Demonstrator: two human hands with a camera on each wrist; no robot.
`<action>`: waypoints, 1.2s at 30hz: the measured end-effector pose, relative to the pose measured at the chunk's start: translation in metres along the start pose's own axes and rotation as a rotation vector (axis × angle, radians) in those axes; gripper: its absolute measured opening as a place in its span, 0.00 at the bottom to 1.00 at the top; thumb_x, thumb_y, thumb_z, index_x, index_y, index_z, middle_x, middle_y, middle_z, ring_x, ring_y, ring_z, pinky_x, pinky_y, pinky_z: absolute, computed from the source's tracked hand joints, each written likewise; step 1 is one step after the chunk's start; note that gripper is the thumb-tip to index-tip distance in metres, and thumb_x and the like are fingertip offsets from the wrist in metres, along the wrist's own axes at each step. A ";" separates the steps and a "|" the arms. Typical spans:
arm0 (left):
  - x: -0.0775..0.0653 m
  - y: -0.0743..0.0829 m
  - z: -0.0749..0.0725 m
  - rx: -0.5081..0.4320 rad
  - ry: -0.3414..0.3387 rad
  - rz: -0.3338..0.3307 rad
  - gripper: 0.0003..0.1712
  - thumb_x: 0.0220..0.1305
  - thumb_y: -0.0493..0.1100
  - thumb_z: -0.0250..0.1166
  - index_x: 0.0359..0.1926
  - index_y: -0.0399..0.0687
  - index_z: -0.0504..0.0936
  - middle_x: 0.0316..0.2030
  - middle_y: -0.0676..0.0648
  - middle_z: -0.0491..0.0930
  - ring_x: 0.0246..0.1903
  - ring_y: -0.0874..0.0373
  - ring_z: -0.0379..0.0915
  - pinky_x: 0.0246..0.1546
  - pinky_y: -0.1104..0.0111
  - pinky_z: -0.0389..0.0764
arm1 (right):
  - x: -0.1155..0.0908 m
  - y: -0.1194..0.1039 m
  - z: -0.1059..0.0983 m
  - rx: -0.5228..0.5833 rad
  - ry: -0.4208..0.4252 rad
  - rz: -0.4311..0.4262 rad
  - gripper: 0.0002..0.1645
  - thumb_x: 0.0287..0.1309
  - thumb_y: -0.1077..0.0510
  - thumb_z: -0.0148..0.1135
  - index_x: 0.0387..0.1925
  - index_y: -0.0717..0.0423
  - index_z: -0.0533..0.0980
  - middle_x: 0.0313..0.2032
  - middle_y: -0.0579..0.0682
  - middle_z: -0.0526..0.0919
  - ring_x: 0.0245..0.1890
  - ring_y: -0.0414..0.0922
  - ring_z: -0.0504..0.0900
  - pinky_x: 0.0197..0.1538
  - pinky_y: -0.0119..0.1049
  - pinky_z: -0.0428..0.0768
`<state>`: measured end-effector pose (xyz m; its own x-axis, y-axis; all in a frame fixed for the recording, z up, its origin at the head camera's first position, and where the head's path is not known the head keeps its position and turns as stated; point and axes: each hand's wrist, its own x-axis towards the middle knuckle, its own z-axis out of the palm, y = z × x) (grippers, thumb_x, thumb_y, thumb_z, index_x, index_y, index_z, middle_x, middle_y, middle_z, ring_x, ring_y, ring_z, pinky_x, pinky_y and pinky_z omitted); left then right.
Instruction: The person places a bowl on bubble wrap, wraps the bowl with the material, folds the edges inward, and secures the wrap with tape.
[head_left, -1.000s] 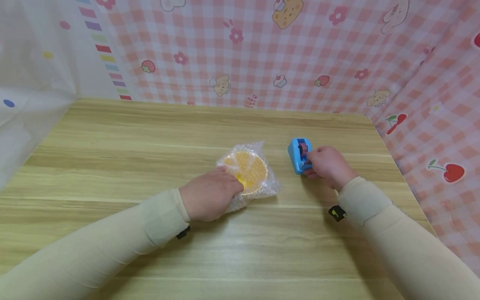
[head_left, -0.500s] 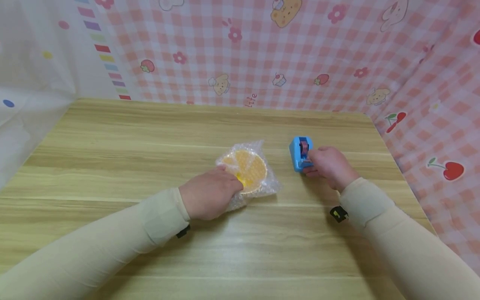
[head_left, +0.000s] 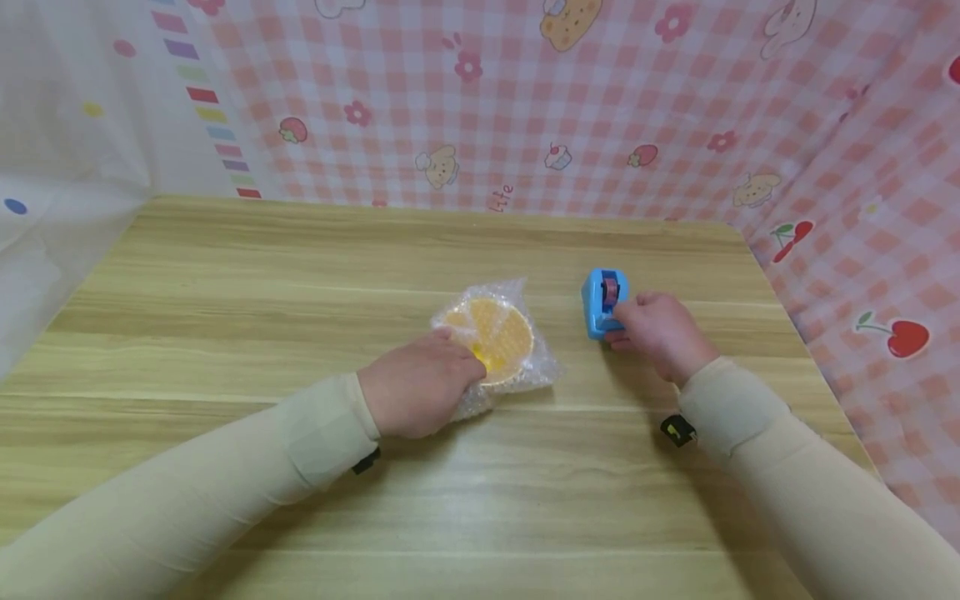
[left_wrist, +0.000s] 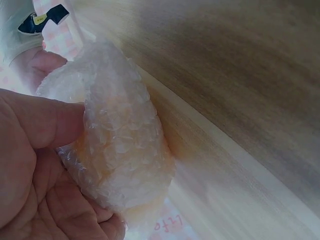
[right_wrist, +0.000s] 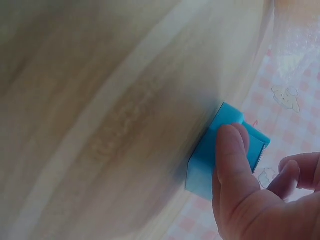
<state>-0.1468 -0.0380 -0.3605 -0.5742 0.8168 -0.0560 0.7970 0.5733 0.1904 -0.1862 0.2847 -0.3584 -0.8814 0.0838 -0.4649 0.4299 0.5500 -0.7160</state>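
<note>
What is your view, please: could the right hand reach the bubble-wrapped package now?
Probably yes: bare tabletop separates the right hand, on the blue tape dispenser, from the bubble-wrapped package, though the left hand holds that.

The dispenser [head_left: 593, 307] is blue, the disc [head_left: 505, 335] orange, the backdrop [head_left: 502, 108] pink-checked.

Bubble wrap [left_wrist: 122, 131]: glossy, bumpy plastic. Tape dispenser [head_left: 596, 308]: smooth plastic. Tabletop [head_left: 465, 500]: wood-grained.
</note>
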 end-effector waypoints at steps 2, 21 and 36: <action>0.000 0.000 0.000 0.003 0.001 0.003 0.11 0.79 0.46 0.59 0.39 0.46 0.81 0.33 0.50 0.80 0.45 0.52 0.81 0.76 0.47 0.69 | 0.000 0.001 0.000 0.000 0.001 -0.003 0.24 0.75 0.54 0.43 0.60 0.70 0.70 0.66 0.69 0.75 0.64 0.61 0.82 0.75 0.55 0.74; 0.001 0.000 0.001 0.008 -0.004 0.003 0.13 0.79 0.49 0.59 0.39 0.46 0.81 0.34 0.50 0.81 0.45 0.52 0.81 0.76 0.47 0.69 | -0.017 0.007 -0.006 -0.208 0.020 0.047 0.28 0.80 0.40 0.46 0.55 0.61 0.73 0.46 0.56 0.75 0.42 0.50 0.73 0.38 0.37 0.75; 0.002 0.002 0.000 0.018 -0.010 -0.005 0.15 0.81 0.50 0.57 0.37 0.47 0.79 0.33 0.50 0.80 0.47 0.51 0.82 0.77 0.46 0.67 | -0.014 0.014 -0.002 -0.160 0.030 -0.015 0.25 0.81 0.46 0.48 0.52 0.66 0.75 0.49 0.59 0.79 0.47 0.50 0.78 0.49 0.37 0.84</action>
<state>-0.1467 -0.0355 -0.3598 -0.5760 0.8147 -0.0670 0.7976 0.5781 0.1720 -0.1685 0.2927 -0.3608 -0.8940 0.0982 -0.4372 0.3821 0.6768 -0.6292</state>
